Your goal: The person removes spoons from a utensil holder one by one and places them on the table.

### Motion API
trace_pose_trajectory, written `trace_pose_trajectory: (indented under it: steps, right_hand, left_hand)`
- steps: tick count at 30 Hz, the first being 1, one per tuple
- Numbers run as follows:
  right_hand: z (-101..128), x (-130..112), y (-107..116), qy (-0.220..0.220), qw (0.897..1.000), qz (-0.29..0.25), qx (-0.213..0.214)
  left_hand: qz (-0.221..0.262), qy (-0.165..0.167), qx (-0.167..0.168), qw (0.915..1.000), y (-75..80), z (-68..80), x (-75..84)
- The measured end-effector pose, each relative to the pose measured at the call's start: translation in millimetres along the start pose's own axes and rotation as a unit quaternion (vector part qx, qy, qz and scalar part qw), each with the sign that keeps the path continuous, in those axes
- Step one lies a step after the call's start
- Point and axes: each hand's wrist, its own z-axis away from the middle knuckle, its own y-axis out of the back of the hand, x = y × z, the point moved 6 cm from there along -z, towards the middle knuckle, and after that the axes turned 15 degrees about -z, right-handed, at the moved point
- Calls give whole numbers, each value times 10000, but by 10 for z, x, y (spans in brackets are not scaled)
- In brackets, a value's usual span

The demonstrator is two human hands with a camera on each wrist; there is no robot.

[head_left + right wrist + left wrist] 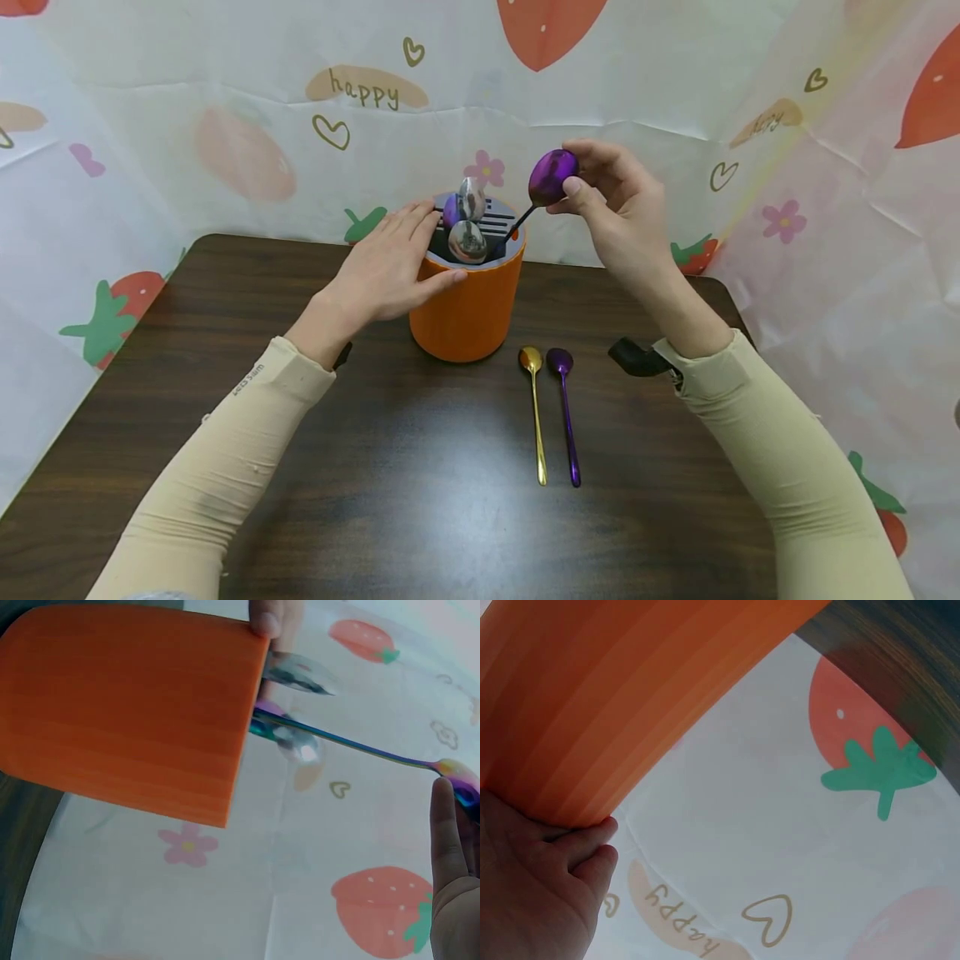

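An orange utensil holder point(467, 312) with a grey slotted top point(497, 223) stands toward the back of the table. My left hand point(390, 258) rests on its rim, fingers stretched over the left side and thumb along the front; the left wrist view shows that hand point(532, 885) touching the orange wall point(615, 705). By its bowl, my right hand point(618, 204) pinches a shiny purple spoon point(550, 177). That spoon's handle point(360, 746) slants down into the holder, its lower end hidden. Two silver spoons point(468, 242) and another purple one point(450, 210) stand bowl-up inside.
On the dark wooden table point(360, 508), a gold spoon point(534, 400) and a purple spoon point(566, 408) lie side by side in front of the holder, bowls pointing away. A printed cloth point(247, 83) hangs behind the table and along its sides.
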Motion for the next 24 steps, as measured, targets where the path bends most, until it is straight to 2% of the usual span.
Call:
trace_pose_trajectory:
  steps: [11, 18, 24]
  right_hand:
    - [17, -236, 147, 227, 9973, -533, 443]
    - [53, -364, 252, 212, 9897, -1078, 922]
    - [92, -473, 351, 392, 9845, -1260, 1153]
  left_hand:
    - [8, 35, -119, 9999, 0, 6, -3]
    - [-1, 26, -76, 10000, 8, 7, 4]
    - [-5, 17, -28, 10000, 7, 1, 6]
